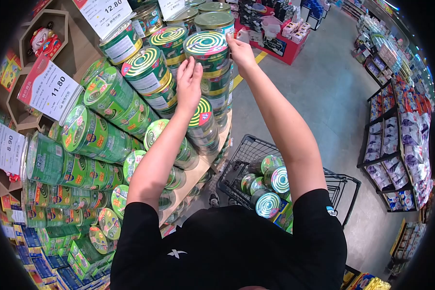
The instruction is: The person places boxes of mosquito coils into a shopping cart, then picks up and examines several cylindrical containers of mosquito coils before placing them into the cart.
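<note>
A round mosquito coil canister (206,44) with a green and yellow spiral lid tops a stack at the front corner of a display. My left hand (189,83) presses its extended fingers against the canister's near left side. On the opposite side, my right hand (241,54) grips the edge, its thumb near the rim and its other fingers partly hidden. The canister is held between both hands and stands upright on similar ones. Close to my left wrist is another canister (143,64), and a gold-lidded one (214,20) stands just behind.
Green coil canisters (99,128) lie stacked on the left under price signs (50,89). A wooden display edge (198,175) runs beside a black shopping cart (249,145) holding several canisters (277,179). Shelving (396,140) stands across the aisle, and a red bin (285,46) ahead.
</note>
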### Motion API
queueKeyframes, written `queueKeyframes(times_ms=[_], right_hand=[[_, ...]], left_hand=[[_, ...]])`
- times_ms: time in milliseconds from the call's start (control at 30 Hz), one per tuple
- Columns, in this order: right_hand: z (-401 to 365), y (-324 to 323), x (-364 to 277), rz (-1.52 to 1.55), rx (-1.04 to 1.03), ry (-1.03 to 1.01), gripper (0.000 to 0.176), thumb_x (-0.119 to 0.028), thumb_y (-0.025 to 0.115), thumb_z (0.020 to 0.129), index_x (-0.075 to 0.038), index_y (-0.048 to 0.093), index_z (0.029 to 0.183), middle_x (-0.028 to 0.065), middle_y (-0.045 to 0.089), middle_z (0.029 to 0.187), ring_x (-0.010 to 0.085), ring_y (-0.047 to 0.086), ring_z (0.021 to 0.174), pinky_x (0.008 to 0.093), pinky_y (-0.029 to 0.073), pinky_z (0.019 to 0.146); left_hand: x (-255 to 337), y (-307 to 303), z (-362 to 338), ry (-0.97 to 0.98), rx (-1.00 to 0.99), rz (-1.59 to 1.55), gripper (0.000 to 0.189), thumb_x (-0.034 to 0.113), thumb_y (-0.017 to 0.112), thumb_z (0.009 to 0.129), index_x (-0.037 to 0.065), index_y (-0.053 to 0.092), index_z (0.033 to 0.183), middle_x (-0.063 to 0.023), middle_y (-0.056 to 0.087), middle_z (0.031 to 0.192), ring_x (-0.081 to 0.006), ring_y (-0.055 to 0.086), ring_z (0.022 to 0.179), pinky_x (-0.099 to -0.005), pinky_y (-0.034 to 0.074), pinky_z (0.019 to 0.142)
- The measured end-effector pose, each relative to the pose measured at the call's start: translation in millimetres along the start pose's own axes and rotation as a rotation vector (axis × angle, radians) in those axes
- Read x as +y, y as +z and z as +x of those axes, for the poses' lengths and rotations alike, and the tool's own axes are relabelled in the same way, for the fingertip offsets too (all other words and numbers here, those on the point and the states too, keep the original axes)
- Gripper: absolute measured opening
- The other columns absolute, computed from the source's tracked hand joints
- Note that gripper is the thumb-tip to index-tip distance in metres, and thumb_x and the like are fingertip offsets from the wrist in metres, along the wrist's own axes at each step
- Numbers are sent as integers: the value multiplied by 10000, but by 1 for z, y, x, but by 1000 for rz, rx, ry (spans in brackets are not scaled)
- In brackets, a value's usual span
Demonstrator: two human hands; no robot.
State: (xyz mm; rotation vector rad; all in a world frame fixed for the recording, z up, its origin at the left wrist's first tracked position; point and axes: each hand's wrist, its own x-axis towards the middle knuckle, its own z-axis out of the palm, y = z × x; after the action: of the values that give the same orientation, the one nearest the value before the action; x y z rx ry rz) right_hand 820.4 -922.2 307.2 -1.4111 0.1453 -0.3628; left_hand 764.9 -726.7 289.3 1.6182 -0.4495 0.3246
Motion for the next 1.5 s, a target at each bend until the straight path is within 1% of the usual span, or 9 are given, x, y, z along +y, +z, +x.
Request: queueKeyframes(times_ms=[433, 767, 800, 833, 1067, 1233, 1300, 1333, 1500], right_hand=[[-7, 1, -9, -24, 9, -5, 552, -467, 608, 988, 38, 691, 1196, 78, 719, 1057, 123, 592, 947, 301, 465, 880], [-10, -15, -11, -59, -74, 27, 599, -504, 563, 1000, 29, 650, 1258, 106, 680, 1175, 143, 568, 1081, 314, 428, 980], [-9, -26, -8, -156, -173, 22, 678, -592, 484, 999, -72, 525, 1433, 117, 553, 1416, 246, 478, 1337, 457, 396, 1049], [-17, -29, -7, -157, -92, 44, 655, -586, 499, 995, -62, 569, 1382, 112, 587, 1368, 240, 514, 1290, 415, 418, 1017], [-136, -131, 41, -343, 56, 115, 367, -393, 632, 980, -31, 656, 1038, 16, 641, 962, 110, 571, 894, 296, 478, 813], [-262, -235, 128, -659, 206, 376, 301, -304, 669, 920, -4, 639, 923, 101, 660, 781, 199, 609, 730, 351, 496, 709], [-307, -274, 172, -832, 263, 447, 283, -195, 649, 919, 28, 641, 1094, 124, 707, 1002, 200, 655, 932, 337, 509, 842], [-327, -301, 205, -910, 248, 492, 418, -246, 679, 897, 21, 620, 1213, 166, 692, 1149, 271, 666, 1068, 375, 510, 930], [-364, -334, 214, -1258, 124, 731, 638, -523, 650, 875, -24, 630, 1273, 213, 627, 1294, 422, 576, 1209, 470, 444, 1049]], left_hand=[[7, 1, 0, -36, -7, -24, 562, 389, 534, 1040, -29, 510, 1415, -168, 410, 1479, -238, 450, 1336, -305, 369, 1100], [-9, -3, -4, 114, -27, 124, 591, 440, 558, 1016, 44, 499, 1450, -190, 395, 1474, -273, 474, 1303, -339, 435, 1019], [-10, -4, -8, 144, -10, 187, 594, 438, 549, 1020, 48, 481, 1463, -186, 396, 1478, -266, 466, 1313, -343, 441, 1012], [-9, -3, -15, 128, 14, 163, 579, 391, 562, 1023, 30, 462, 1465, -181, 398, 1481, -263, 454, 1324, -345, 443, 1012], [-4, 29, -169, -116, -235, -111, 507, 223, 603, 1000, -9, 446, 1422, -151, 434, 1430, -253, 462, 1304, -391, 438, 1033], [-82, 62, -270, -624, -518, -31, 513, 297, 662, 967, -6, 517, 1354, -157, 510, 1326, -241, 588, 1152, -374, 475, 978], [-97, 77, -299, -823, -641, -65, 589, 314, 683, 947, -30, 488, 1384, -212, 518, 1341, -257, 606, 1154, -371, 483, 972], [-96, 86, -310, -880, -684, -69, 647, 341, 680, 944, -37, 449, 1416, -233, 505, 1378, -274, 588, 1198, -375, 468, 997], [-123, 135, -354, -950, -950, 37, 820, 434, 667, 936, -46, 322, 1504, -272, 452, 1469, -307, 509, 1320, -375, 402, 1080]])
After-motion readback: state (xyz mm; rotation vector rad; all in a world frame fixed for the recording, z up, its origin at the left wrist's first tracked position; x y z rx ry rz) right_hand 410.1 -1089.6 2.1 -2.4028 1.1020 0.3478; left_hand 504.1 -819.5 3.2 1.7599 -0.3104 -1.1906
